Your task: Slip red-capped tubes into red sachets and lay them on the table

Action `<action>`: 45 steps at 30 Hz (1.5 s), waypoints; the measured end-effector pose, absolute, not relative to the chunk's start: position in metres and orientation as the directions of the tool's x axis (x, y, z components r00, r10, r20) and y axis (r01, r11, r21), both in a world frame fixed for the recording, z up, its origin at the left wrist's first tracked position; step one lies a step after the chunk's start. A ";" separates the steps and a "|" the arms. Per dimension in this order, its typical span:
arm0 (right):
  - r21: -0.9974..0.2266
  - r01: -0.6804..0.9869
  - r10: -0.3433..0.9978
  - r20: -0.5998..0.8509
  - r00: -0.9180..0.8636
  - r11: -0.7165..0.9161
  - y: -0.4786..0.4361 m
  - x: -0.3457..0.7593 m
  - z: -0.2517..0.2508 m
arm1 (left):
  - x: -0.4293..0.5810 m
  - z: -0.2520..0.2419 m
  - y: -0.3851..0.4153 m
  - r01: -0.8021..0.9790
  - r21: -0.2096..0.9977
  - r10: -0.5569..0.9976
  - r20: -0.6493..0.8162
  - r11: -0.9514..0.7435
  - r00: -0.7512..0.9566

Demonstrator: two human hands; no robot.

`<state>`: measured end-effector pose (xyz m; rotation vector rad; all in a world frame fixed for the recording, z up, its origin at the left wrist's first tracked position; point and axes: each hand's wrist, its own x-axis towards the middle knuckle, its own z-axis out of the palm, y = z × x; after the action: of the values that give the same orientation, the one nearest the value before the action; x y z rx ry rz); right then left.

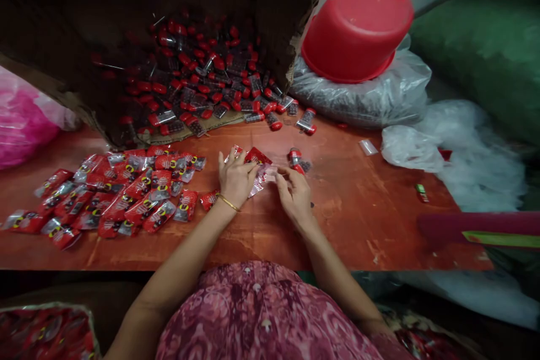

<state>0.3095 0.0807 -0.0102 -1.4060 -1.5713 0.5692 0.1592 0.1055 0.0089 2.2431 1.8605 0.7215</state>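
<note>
A small pinkish, partly clear plastic packet [266, 172] is between my hands, just above the red table. My left hand [237, 179], with a gold bangle at the wrist, has its thumb on the packet's left side and its other fingers arched apart. My right hand [295, 194] pinches the packet's right edge between thumb and fingertips. Beyond them lies a red packet [257, 156]. A small clear bottle with a red cap and dark contents [295, 156] stands close past my right fingers. Part of the held packet is hidden under my left hand.
Filled red packets [126, 194] are heaped at left. Many red-capped bottles [211, 79] spill from a cardboard box [287, 28] at the back. A red tub [358, 31] sits upside down on a clear bag [363, 101]. At right are plastic bags [459, 152] and a green lighter-like item [421, 192].
</note>
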 end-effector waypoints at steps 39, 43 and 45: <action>-0.423 0.825 0.918 0.294 -0.267 0.375 0.121 0.417 -0.017 | 0.164 0.030 0.089 -0.507 0.629 0.780 -0.605 0.590 0.157; -0.290 0.875 0.921 0.164 -0.353 0.387 0.128 0.435 -0.033 | 0.165 0.032 0.087 -0.501 0.621 0.777 -0.600 0.603 0.190; -0.305 0.874 0.925 0.168 -0.341 0.378 0.122 0.430 -0.038 | 0.164 0.032 0.085 -0.494 0.634 0.783 -0.596 0.594 0.177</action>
<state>0.4295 0.1216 -0.0382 -1.5796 -2.3317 0.2299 0.1644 0.0849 0.0325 0.3283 1.0499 0.9267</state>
